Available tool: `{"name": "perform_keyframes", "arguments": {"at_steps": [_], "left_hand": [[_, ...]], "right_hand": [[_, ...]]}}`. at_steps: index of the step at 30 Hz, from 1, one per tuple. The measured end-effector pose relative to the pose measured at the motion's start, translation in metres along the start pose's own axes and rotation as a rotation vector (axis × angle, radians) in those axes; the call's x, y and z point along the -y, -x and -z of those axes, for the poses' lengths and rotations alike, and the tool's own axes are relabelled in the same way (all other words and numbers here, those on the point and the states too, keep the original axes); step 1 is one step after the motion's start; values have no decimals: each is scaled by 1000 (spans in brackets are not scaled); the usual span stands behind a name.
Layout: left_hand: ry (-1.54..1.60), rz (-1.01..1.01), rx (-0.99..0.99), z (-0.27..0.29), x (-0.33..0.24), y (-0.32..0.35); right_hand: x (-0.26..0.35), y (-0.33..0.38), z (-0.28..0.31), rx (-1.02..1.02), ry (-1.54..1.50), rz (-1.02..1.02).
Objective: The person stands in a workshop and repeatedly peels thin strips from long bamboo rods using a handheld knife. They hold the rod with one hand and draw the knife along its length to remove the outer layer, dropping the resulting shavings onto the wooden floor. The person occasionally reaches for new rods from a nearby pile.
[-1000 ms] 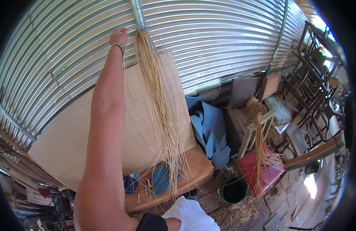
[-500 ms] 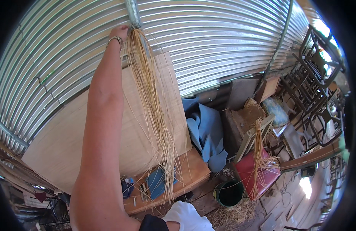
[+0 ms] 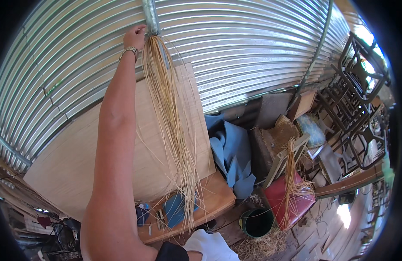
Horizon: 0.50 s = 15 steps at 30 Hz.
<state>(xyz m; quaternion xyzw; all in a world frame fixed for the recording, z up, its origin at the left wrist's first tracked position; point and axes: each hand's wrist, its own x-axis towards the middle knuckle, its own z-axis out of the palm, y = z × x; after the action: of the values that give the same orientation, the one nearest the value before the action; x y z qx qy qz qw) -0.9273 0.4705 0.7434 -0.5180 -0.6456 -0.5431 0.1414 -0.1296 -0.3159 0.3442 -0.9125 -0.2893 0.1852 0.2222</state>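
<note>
My left arm reaches up, and my left hand (image 3: 135, 37), with a watch on the wrist, is closed around the top of a long bundle of pale straw fibres (image 3: 168, 117). It holds the bundle next to a vertical metal pipe (image 3: 150, 17) on the corrugated metal wall (image 3: 253, 48). The fibres hang straight down in front of a leaning plywood sheet (image 3: 79, 161), and their loose ends spread out over a wooden bench (image 3: 214, 198). My right hand is out of view.
Blue cloth (image 3: 231, 152) lies piled beside the bench. To the right is a red-cushioned seat (image 3: 292, 202) with another straw bundle (image 3: 291, 174), and a dark green bucket (image 3: 257, 222) stands on the floor. Dark metal chairs (image 3: 357, 100) are stacked at the far right.
The top of the bundle has shifted slightly closer to the pipe. My left hand stays raised with the same grip, and the view has tilted a little.
</note>
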Motion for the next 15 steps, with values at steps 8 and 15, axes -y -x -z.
{"name": "perform_keyframes", "arguments": {"at_steps": [8,15], "left_hand": [[1,73,141,-6,32,11],[-118,338,-17,-30,-74,48]], "right_hand": [[0,-8,-4,1,-31,4],[-23,15,-5,-73,-80,-37]]}}
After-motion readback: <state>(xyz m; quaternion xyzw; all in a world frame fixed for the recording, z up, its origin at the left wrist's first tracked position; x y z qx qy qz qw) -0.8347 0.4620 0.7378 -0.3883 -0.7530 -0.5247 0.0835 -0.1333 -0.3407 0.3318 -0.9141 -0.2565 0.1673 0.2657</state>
